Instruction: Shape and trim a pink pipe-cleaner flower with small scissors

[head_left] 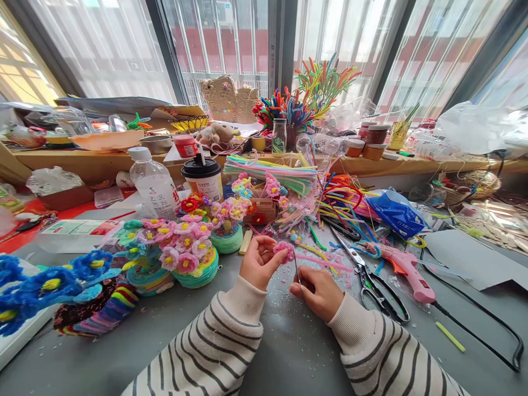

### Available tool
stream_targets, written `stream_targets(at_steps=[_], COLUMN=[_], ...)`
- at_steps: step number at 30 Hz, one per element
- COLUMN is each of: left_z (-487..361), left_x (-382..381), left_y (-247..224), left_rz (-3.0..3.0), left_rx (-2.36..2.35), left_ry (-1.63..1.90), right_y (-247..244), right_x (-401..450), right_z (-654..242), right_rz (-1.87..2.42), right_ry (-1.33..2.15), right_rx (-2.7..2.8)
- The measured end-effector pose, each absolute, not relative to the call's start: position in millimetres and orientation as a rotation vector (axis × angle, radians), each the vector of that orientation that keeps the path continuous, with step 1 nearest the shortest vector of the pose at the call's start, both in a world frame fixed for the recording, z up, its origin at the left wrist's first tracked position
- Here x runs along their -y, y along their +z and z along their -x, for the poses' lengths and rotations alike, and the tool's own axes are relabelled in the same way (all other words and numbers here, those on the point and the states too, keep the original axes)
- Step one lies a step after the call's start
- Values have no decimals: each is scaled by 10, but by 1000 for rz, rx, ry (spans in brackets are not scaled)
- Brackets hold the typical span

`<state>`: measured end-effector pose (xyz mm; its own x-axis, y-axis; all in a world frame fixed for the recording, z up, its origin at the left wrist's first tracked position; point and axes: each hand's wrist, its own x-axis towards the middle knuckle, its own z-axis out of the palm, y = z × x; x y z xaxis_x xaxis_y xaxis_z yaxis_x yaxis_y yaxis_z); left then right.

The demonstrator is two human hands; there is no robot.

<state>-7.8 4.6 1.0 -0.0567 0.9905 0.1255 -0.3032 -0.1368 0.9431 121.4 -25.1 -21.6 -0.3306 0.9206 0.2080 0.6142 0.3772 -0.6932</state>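
Note:
A small pink fuzzy flower (284, 252) is pinched between the fingers of my left hand (259, 263), above the middle of the grey table. My right hand (315, 289), just to the right and a little lower, is closed on a thin dark tool (296, 267), whose upper end reaches the flower's right edge. What kind of tool it is I cannot make out. Behind the hands, a pink fuzzy stem (319, 260) extends rightward over glitter scraps. Large black-handled scissors (367, 275) and a pink glue gun (408, 269) lie to the right of my right hand.
Fuzzy flower pots (196, 267) stand at the left, with a clear bottle (152, 184) and lidded cup (204, 179) behind. Bundled pipe cleaners (272, 175) and a blue packet (396, 212) lie further back. A black cord (474, 335) curves along the right. A cluttered ledge (231, 161) runs below the windows.

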Motion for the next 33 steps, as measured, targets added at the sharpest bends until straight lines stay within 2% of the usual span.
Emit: stream_targets(at_steps=[33], left_z=[98], left_x=[-81], left_y=[-22], left_rz=[-1072], left_rx=[-963], left_ry=[1446], right_y=[-231], right_x=[228], right_z=[-1233], right_rz=[1327], right_ry=[607], right_rx=[2033])
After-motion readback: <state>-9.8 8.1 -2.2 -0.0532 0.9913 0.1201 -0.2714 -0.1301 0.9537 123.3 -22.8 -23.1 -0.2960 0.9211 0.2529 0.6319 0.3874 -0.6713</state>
